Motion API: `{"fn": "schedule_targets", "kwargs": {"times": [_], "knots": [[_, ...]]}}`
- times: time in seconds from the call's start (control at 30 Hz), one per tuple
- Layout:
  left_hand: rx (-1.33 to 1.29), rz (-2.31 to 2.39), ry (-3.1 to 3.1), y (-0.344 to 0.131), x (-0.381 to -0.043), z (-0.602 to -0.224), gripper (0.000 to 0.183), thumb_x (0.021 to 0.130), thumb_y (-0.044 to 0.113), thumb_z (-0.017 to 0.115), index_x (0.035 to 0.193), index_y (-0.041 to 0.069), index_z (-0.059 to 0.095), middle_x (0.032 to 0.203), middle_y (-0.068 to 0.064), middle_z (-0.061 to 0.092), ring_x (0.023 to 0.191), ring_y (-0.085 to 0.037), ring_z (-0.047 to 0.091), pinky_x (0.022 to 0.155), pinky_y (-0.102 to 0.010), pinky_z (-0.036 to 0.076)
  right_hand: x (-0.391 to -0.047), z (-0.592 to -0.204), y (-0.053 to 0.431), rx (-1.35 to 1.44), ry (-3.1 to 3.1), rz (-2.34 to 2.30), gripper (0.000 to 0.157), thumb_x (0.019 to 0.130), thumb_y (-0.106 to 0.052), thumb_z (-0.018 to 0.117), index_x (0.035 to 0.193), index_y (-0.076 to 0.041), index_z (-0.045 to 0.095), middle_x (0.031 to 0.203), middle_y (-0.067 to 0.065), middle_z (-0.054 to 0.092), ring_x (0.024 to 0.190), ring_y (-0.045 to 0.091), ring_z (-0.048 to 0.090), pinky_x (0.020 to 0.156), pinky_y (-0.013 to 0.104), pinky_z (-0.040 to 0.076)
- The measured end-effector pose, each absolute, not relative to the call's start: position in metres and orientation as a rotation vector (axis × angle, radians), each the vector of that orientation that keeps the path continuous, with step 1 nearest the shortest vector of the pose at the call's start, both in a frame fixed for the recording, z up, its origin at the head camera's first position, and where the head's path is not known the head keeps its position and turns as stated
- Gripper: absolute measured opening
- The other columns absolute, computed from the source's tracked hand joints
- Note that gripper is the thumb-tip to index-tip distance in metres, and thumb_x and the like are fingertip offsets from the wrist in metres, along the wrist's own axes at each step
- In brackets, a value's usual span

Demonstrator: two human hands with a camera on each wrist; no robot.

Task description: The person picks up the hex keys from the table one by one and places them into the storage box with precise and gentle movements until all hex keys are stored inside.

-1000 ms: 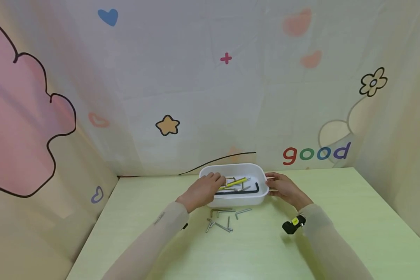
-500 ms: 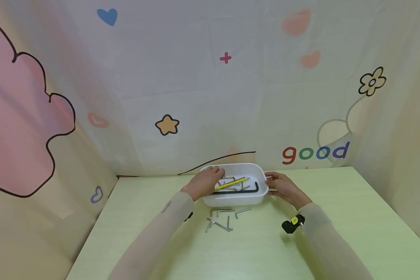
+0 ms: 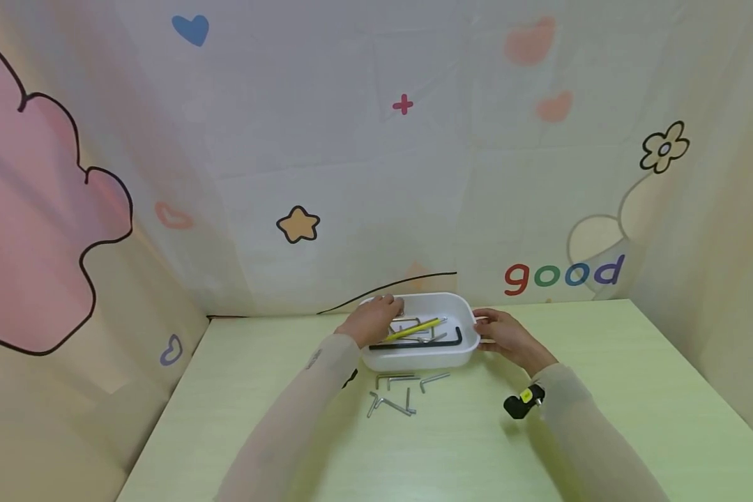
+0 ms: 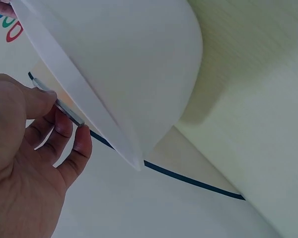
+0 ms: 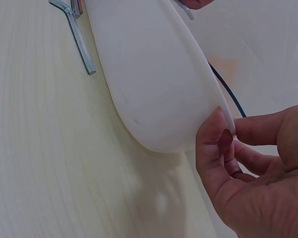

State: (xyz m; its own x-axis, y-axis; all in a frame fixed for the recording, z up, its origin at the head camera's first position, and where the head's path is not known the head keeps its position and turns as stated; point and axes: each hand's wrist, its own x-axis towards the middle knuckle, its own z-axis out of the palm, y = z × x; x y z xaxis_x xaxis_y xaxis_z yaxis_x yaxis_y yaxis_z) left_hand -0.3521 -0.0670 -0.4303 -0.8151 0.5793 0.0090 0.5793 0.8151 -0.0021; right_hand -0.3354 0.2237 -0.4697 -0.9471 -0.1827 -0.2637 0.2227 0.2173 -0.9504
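Farther forward than a second ago, the person's left grip (image 3: 371,322) pinches a silver metal rod (image 4: 68,112) by the white plastic tray (image 3: 422,360); the right grip (image 3: 505,337) holds its rim, presumably steadying it. Bent silver hex keys (image 3: 395,406) lie in front on the pale wooden surface (image 3: 427,460).

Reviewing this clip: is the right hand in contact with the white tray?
Touching. The right wrist view shows the right hand pinching the rim of the white tray at one end.
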Motion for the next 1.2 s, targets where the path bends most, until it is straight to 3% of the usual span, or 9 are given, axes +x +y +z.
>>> {"fn": "schedule_targets", "kwargs": {"times": [0.3, 0.67, 0.9, 1.2], "knots": [[-0.931, 0.067, -2.967, -0.059, -0.36, -0.43, 0.027, 0.097, 0.014, 0.061, 0.123, 0.017, 0.057, 0.113, 0.001, 0.061, 0.099, -0.015, 0.058, 0.088, -0.029, 0.054, -0.337, -0.471, 0.223, 0.039, 2.158, -1.807, 0.049, 0.101, -0.006, 0.046, 0.148, 0.0, 0.034, 0.126, 0.019, 0.047, 0.104, 0.027, 0.056, 0.081, 0.026, 0.057], [-0.878, -0.004, -3.03, -0.058, -0.363, -0.43, 0.039, 0.098, 0.017, 0.059, 0.136, 0.019, 0.054, 0.129, 0.0, 0.06, 0.111, -0.019, 0.061, 0.097, -0.033, 0.054, -0.337, -0.469, 0.22, 0.069, 2.168, -1.8, 0.05, 0.101, -0.008, 0.046, 0.149, -0.003, 0.033, 0.131, 0.019, 0.045, 0.107, 0.028, 0.054, 0.082, 0.026, 0.057], [-0.927, -0.049, -2.982, -0.068, -0.358, -0.432, 0.036, 0.1, 0.014, 0.052, 0.136, 0.018, 0.054, 0.127, -0.003, 0.059, 0.112, -0.022, 0.06, 0.097, -0.035, 0.053, -0.338, -0.471, 0.221, 0.068, 2.167, -1.804, 0.05, 0.101, -0.008, 0.046, 0.149, -0.003, 0.033, 0.13, 0.019, 0.046, 0.107, 0.028, 0.054, 0.081, 0.026, 0.056], [-0.939, -0.102, -2.908, -0.081, -0.342, -0.428, 0.037, 0.099, 0.016, 0.054, 0.137, 0.017, 0.053, 0.124, -0.003, 0.058, 0.11, -0.02, 0.058, 0.097, -0.036, 0.053, -0.337, -0.475, 0.225, 0.045, 2.172, -1.814, 0.048, 0.101, -0.007, 0.045, 0.148, -0.001, 0.034, 0.124, 0.016, 0.048, 0.102, 0.025, 0.056, 0.08, 0.026, 0.056]]}}
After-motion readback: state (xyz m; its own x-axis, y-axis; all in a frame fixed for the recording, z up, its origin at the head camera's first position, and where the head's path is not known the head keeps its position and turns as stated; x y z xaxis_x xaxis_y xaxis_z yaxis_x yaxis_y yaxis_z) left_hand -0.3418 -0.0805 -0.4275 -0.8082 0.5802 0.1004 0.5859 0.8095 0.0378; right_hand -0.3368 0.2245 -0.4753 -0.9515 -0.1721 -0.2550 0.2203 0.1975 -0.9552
